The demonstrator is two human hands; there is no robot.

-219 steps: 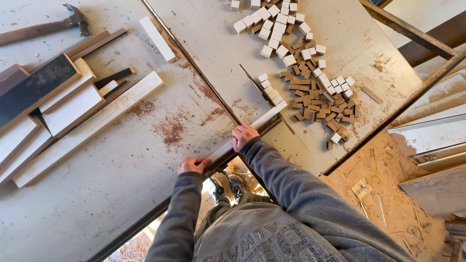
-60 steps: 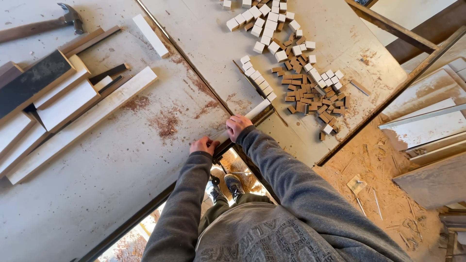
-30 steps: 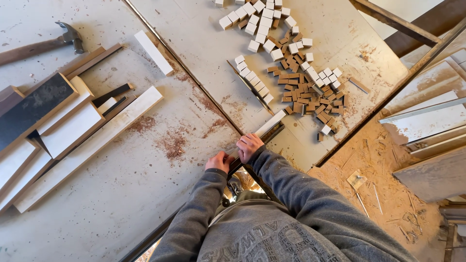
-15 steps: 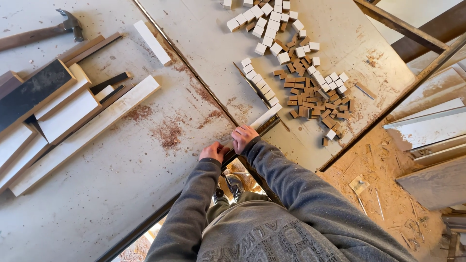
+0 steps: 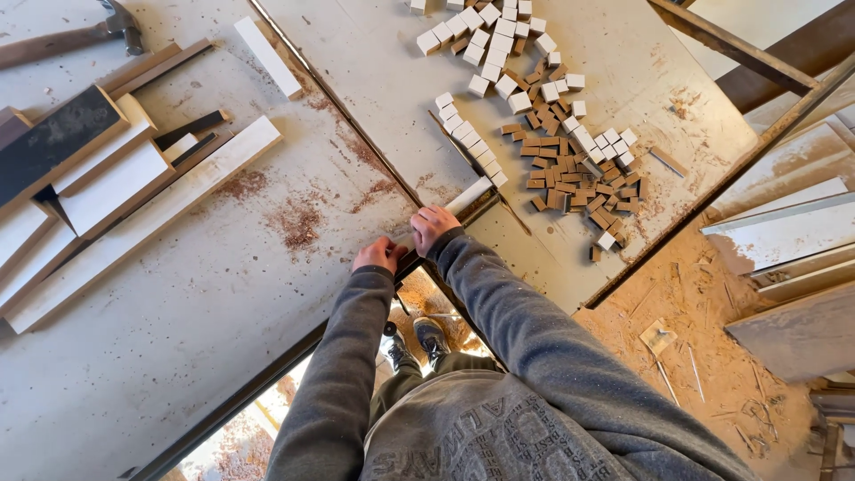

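Observation:
My right hand [image 5: 433,225] grips the near end of a narrow white wooden strip [image 5: 467,195] that lies along the edge of the saw table [image 5: 374,71]. My left hand [image 5: 376,256] sits just behind it, fingers closed on the same strip's tail. The strip's far end reaches a row of small white cut blocks [image 5: 467,138]. Beyond them lies a heap of white and brown blocks [image 5: 570,151].
Long white and dark boards [image 5: 116,196] are stacked on the left bench, with a hammer [image 5: 80,36] above them and a short white piece [image 5: 267,56]. Sawdust covers the floor at right. My shoes show through the gap below the tables.
Both hands have moved closer together along the strip, and the visible length of strip ahead of my right hand has grown shorter. The row of cut blocks stays in place.

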